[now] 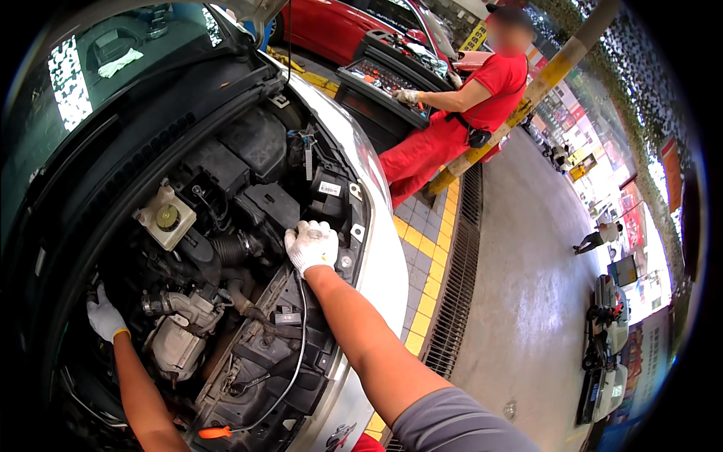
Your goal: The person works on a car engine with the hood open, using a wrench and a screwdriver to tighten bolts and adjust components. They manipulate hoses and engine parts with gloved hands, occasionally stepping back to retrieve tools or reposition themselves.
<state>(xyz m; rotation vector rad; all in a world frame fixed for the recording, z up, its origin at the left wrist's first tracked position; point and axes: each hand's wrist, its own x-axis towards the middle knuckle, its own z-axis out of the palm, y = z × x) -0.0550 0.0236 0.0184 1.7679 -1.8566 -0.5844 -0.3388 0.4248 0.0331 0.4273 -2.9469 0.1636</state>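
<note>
Both my hands wear white work gloves inside the open engine bay of a white car. My left hand (pixel 106 316) is down at the left, beside the engine (pixel 179 343), fingers bent at a dark part; what they hold is hidden in shadow. My right hand (pixel 312 247) rests by the front panel, next to a black plastic box (pixel 266 208), its fingers curled down and their tips hidden. A thin grey flexible shaft (pixel 302 331) runs from an orange handle (pixel 215 432) up to my right wrist; whether that hand grips it I cannot tell.
A brake fluid reservoir (pixel 167 217) with a dark cap sits in the bay. Beyond the white fender (pixel 388 264), a person in red (pixel 493 90) stands at a black tool cart (pixel 388 83). A drain grate (pixel 458 279) and yellow-edged tiles run alongside; a red car is behind.
</note>
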